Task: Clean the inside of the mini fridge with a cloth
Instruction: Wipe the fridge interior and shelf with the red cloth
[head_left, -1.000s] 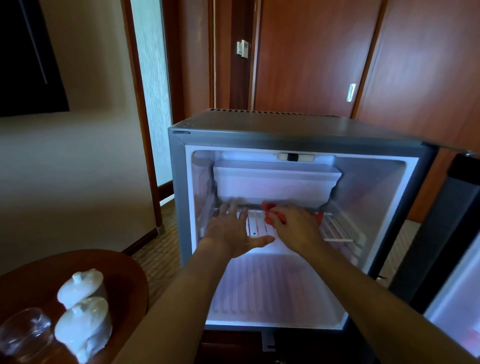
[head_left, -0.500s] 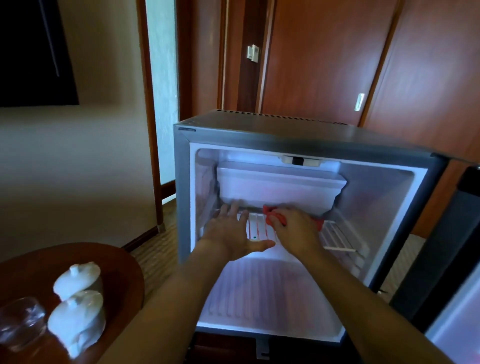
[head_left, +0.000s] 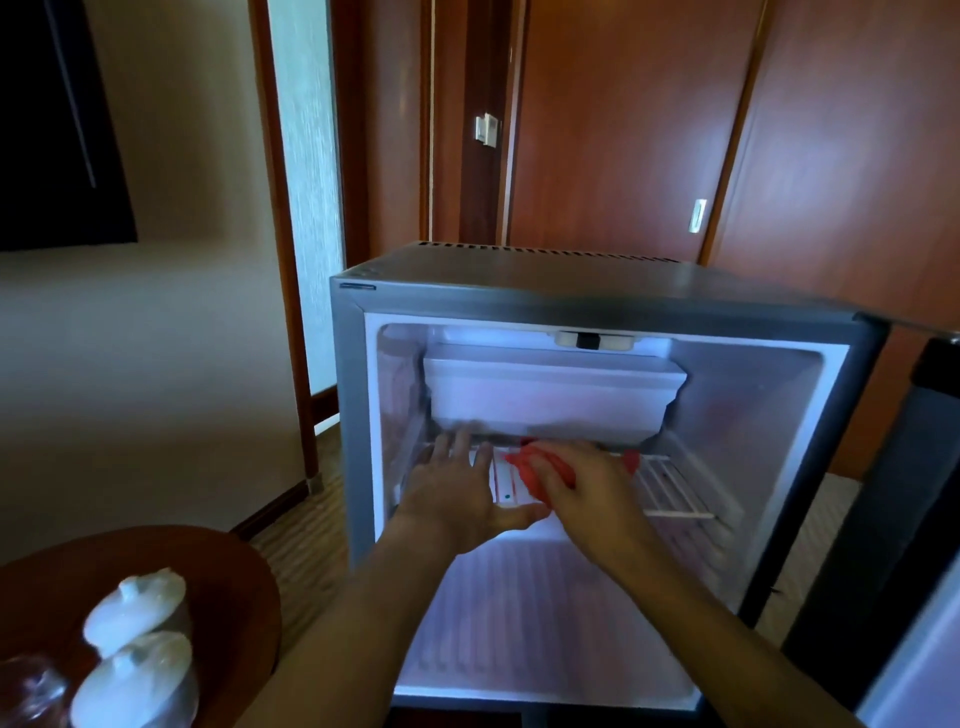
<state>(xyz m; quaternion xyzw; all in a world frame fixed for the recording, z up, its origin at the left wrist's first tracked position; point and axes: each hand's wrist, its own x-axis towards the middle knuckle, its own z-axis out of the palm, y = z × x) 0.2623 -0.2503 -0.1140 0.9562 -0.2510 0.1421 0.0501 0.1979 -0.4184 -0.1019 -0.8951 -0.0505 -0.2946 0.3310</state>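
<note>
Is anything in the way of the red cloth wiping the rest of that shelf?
Nothing visible. The right hand presses the cloth on the shelf; the left hand rests beside it.

Dim, motion-blurred, wide-angle warp at edges

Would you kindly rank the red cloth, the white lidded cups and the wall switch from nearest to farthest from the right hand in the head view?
1. Red cloth: under the right hand, on the fridge's wire shelf.
2. White lidded cups: far left, on the round wooden table.
3. Wall switch: high up on the wood panel behind the fridge.
</note>
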